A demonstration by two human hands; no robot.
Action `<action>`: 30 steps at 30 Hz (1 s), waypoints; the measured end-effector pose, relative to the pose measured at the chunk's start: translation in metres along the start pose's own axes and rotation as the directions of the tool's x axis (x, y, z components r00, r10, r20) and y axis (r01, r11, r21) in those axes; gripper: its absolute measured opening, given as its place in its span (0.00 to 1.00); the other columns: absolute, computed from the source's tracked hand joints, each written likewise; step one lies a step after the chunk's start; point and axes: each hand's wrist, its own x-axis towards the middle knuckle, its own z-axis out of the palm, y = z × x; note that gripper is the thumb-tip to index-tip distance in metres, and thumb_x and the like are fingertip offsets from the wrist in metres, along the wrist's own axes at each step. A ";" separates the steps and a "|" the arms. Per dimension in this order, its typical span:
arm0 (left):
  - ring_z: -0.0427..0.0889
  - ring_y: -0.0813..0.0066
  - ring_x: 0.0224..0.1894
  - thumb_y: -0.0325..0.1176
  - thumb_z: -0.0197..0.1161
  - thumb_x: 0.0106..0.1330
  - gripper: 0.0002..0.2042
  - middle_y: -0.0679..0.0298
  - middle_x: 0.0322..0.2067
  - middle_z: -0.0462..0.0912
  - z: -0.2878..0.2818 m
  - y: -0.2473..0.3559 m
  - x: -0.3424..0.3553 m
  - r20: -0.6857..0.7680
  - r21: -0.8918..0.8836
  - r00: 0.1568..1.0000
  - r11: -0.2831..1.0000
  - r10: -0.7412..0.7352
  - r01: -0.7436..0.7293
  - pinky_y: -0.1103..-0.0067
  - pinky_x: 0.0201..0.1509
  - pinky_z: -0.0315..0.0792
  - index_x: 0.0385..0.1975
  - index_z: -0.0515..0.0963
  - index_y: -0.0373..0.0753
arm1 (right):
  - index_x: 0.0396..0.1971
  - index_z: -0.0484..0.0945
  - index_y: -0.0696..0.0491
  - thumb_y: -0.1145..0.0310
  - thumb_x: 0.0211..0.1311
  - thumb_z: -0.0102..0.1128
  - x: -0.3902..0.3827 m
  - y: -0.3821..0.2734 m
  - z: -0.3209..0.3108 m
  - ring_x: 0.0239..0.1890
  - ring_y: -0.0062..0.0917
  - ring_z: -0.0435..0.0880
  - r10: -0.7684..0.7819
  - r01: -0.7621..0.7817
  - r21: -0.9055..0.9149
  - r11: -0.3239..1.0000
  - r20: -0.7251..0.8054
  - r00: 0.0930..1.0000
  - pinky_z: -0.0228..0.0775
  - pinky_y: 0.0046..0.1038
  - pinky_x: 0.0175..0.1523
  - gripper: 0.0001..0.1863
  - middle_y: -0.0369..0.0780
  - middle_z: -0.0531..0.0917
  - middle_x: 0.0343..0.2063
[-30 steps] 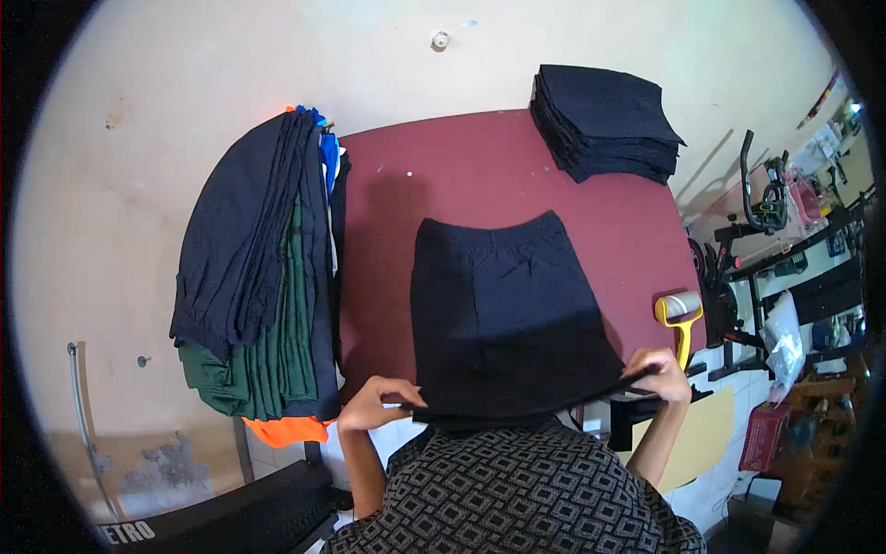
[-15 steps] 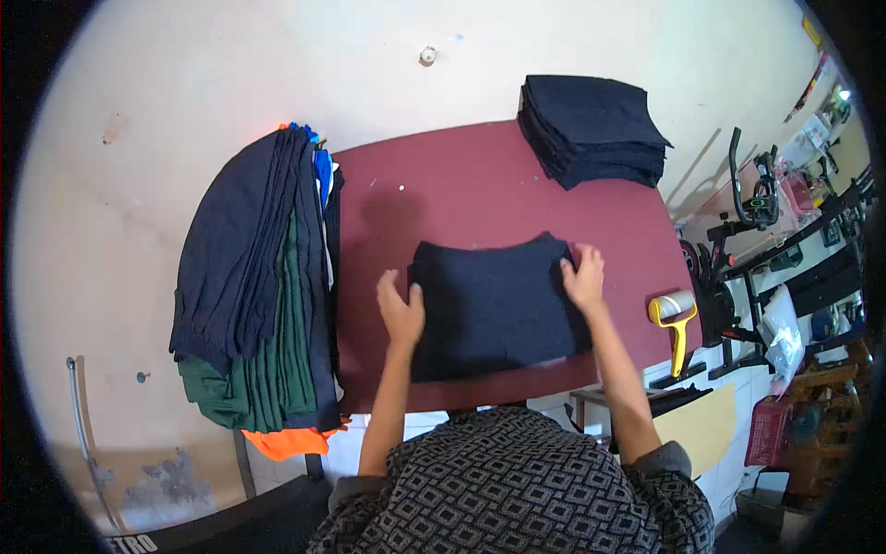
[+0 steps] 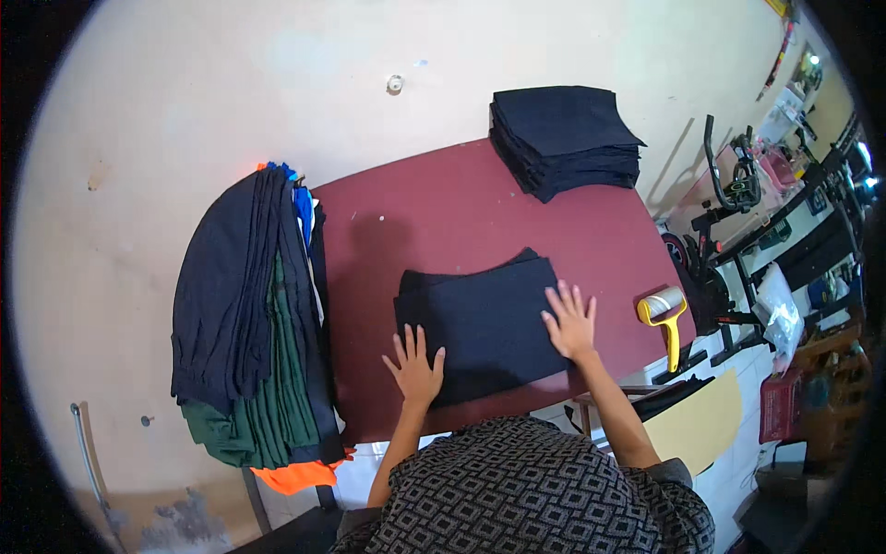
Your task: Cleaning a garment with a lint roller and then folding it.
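A folded piece of dark navy cloth [image 3: 480, 323] lies flat on the maroon table [image 3: 434, 212] in front of me, its far edge showing offset layers. My left hand [image 3: 416, 369] rests on its near left edge with the fingers spread. At the right edge, my right hand [image 3: 570, 323] is open too, its fingers spread and partly over the cloth. Neither hand grips anything.
A thick stack of folded dark cloth [image 3: 565, 138] sits at the far right corner. A yellow-handled lint roller [image 3: 672, 337] lies at the right edge. Dark and green garments [image 3: 231, 305] hang over the left edge. An exercise bike [image 3: 729, 203] stands beyond the right side.
The cloth's upper layer now lies skewed, its far edge changed from curved to slanted with layers offset. My left hand has come onto the near left edge, and both hands' fingers have spread.
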 end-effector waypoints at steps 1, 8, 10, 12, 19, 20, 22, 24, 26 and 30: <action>0.47 0.52 0.64 0.50 0.52 0.58 0.33 0.54 0.63 0.47 -0.001 0.000 -0.002 0.029 -0.059 0.998 0.996 -0.061 0.063 0.50 0.61 0.42 0.60 0.54 0.39 | 0.60 0.57 0.40 0.48 0.62 0.36 -0.002 0.010 -0.001 0.66 0.34 0.47 0.113 -0.113 0.002 0.994 0.013 0.993 0.31 0.52 0.64 0.27 0.36 0.54 0.63; 0.55 0.46 0.59 0.34 0.63 0.50 0.34 0.39 0.57 0.50 -0.047 -0.005 -0.040 0.261 -0.402 0.936 0.855 -0.237 0.329 0.61 0.58 0.56 0.56 0.56 0.33 | 0.48 0.66 0.55 0.63 0.52 0.55 -0.052 -0.001 -0.020 0.50 0.44 0.63 0.359 -0.323 0.301 0.897 -0.069 0.931 0.54 0.43 0.53 0.23 0.47 0.65 0.48; 0.58 0.47 0.57 0.30 0.63 0.49 0.32 0.40 0.56 0.53 -0.047 -0.017 -0.037 0.300 -0.441 0.932 0.836 -0.205 0.326 0.63 0.57 0.59 0.55 0.57 0.33 | 0.39 0.69 0.56 0.71 0.49 0.57 -0.067 -0.002 -0.015 0.40 0.43 0.70 0.414 -0.346 0.319 0.882 -0.176 0.893 0.63 0.40 0.44 0.15 0.48 0.70 0.35; 0.66 0.50 0.52 0.22 0.59 0.48 0.28 0.46 0.52 0.61 -0.050 -0.033 -0.024 0.324 -0.487 0.939 0.831 -0.115 0.270 0.68 0.55 0.63 0.53 0.60 0.32 | 0.35 0.69 0.57 0.72 0.49 0.57 -0.085 0.009 -0.013 0.36 0.42 0.72 0.420 -0.337 0.417 0.844 -0.122 0.899 0.64 0.39 0.41 0.13 0.48 0.71 0.31; 0.61 0.56 0.55 0.23 0.59 0.51 0.26 0.48 0.52 0.61 -0.089 -0.022 0.041 -0.313 -0.636 0.944 0.762 -0.107 -0.124 0.68 0.58 0.56 0.52 0.60 0.32 | 0.31 0.73 0.59 0.73 0.52 0.55 -0.146 -0.057 -0.019 0.26 0.32 0.77 -0.297 0.002 0.710 0.704 0.292 0.909 0.69 0.29 0.32 0.07 0.44 0.77 0.22; 0.60 0.56 0.55 0.25 0.60 0.51 0.27 0.48 0.52 0.59 -0.093 -0.023 0.039 -0.332 -0.612 0.935 0.783 -0.124 -0.113 0.68 0.58 0.56 0.52 0.59 0.32 | 0.31 0.73 0.59 0.73 0.52 0.55 -0.144 -0.069 -0.026 0.26 0.32 0.77 -0.302 0.000 0.709 0.705 0.300 0.905 0.69 0.29 0.32 0.07 0.44 0.77 0.22; 0.59 0.56 0.54 0.28 0.62 0.50 0.29 0.48 0.51 0.57 -0.081 -0.033 0.023 -0.233 -0.668 0.961 0.743 -0.149 -0.047 0.68 0.57 0.57 0.53 0.58 0.32 | 0.29 0.77 0.57 0.71 0.51 0.54 -0.128 -0.084 -0.039 0.30 0.33 0.79 -0.408 -0.062 0.733 0.678 0.445 0.797 0.69 0.32 0.36 0.07 0.46 0.79 0.26; 0.60 0.58 0.49 0.32 0.65 0.48 0.33 0.50 0.48 0.55 -0.064 -0.049 -0.002 -0.056 -0.719 0.980 0.688 -0.190 0.093 0.70 0.53 0.60 0.53 0.56 0.32 | 0.28 0.77 0.57 0.72 0.50 0.53 -0.103 -0.081 -0.044 0.30 0.32 0.79 -0.155 -0.254 0.729 0.635 0.443 0.883 0.68 0.31 0.36 0.07 0.46 0.79 0.26; 0.66 0.60 0.43 0.34 0.65 0.50 0.30 0.50 0.45 0.57 -0.053 -0.058 -0.031 0.182 -0.687 0.970 0.685 -0.163 0.244 0.72 0.47 0.66 0.49 0.57 0.32 | 0.25 0.76 0.56 0.74 0.46 0.53 -0.075 -0.068 -0.044 0.26 0.31 0.77 0.042 -0.116 0.692 0.713 0.123 0.992 0.68 0.29 0.34 0.05 0.44 0.77 0.23; 0.77 0.72 0.29 0.41 0.58 0.59 0.23 0.55 0.29 0.77 -0.058 -0.059 -0.060 0.705 -0.555 0.707 0.670 0.064 0.493 0.78 0.33 0.71 0.46 0.61 0.31 | 0.29 0.70 0.57 0.57 0.53 0.57 -0.040 -0.045 -0.009 0.31 0.38 0.75 0.316 -0.256 0.454 0.853 -0.059 0.947 0.67 0.35 0.38 0.17 0.46 0.73 0.26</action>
